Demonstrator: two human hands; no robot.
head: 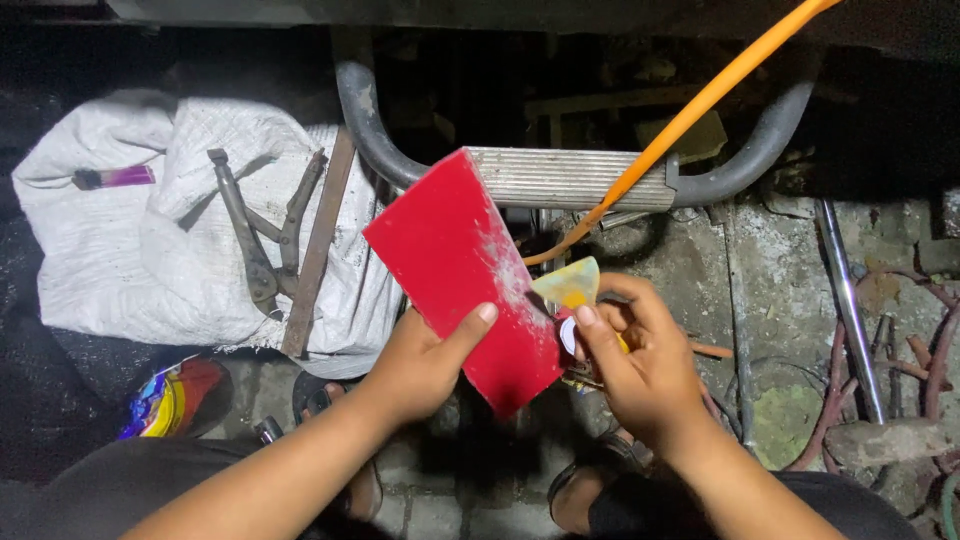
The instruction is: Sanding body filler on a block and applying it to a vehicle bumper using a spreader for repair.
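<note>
The red board, tilted toward eleven o'clock, I am gripping with my left hand to steady it while my right hand is pinching a yellow scraper against its three o'clock edge.

The scene is lit by a strong source near the camera, so the red board and white sack are brightly rendered while the upper recess and left edge are lost in darkness. A shadow is cast on the floor below the board. Focus is sharp centrally; corners are slightly darkened.
</note>
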